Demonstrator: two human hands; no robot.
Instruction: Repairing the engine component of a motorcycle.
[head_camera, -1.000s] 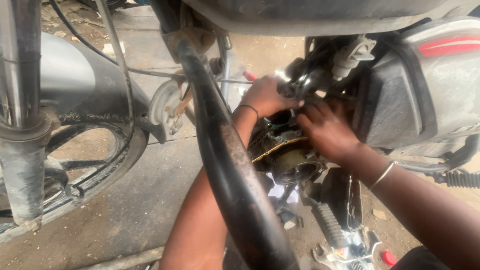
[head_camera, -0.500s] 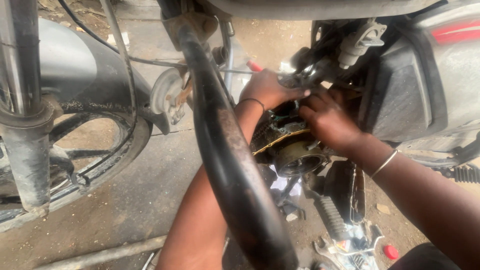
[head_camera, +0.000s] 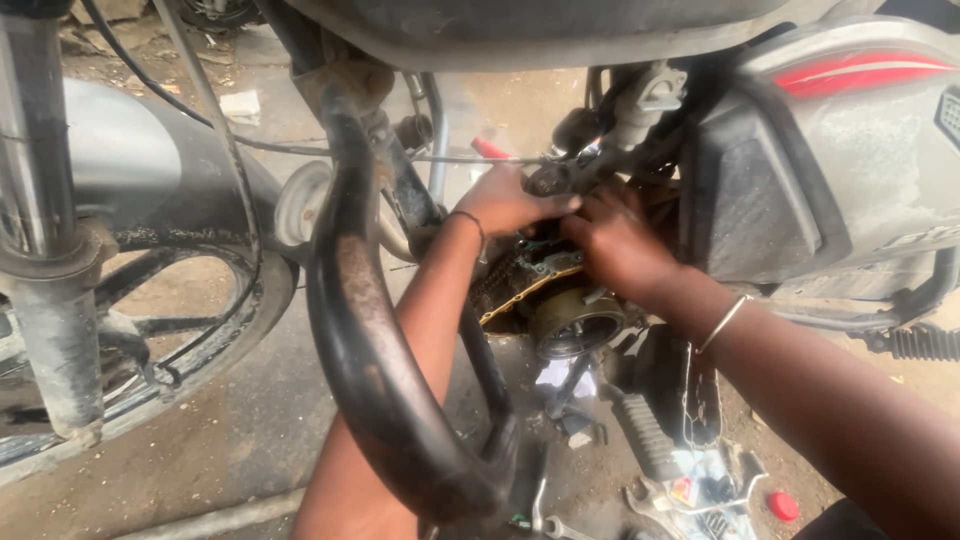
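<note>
Both hands work inside the opened motorcycle engine beneath the grey side panel (head_camera: 850, 170): left hand (head_camera: 510, 200) curled around a dark metal fitting (head_camera: 550, 180), right hand (head_camera: 615, 245) pressing fingers down above the round brass-coloured engine housing (head_camera: 575, 320), seemingly mid-fitting, needing careful alignment next.

A small crumpled packet (head_camera: 690, 480), white with red and blue print, lies on the ground beside a red cap (head_camera: 783, 506).

Motorcycle bits around the open engine

A spoked front wheel (head_camera: 120, 330) and fork leg (head_camera: 55, 300) stand at left under a grey mudguard (head_camera: 120, 160). A worn black crash bar (head_camera: 365, 330) curves down the middle. A spanner (head_camera: 545, 515) and a red cap (head_camera: 783, 505) lie on the dirty concrete floor (head_camera: 240, 430).
</note>
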